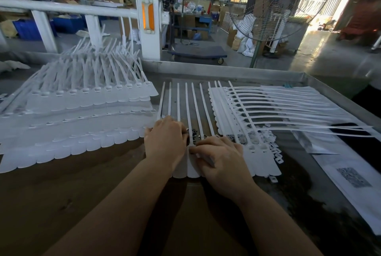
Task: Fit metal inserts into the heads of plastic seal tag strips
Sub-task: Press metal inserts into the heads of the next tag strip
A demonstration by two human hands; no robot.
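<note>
Frame centre, left hand (pixel 165 140) curled over a row of white seal tag strips (pixel 193 163), right hand (pixel 220 158) pinching a strip head — metal inserts (pixel 195 133) heaped just behind the fingers, stacked strips (pixel 82 111) at left.

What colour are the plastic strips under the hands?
White strips, clearest in the head view.

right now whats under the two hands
A sheet of joined seal tag strips lies under the left hand and right hand, small metal inserts scattered between. The heads beneath the palms are covered.
</note>
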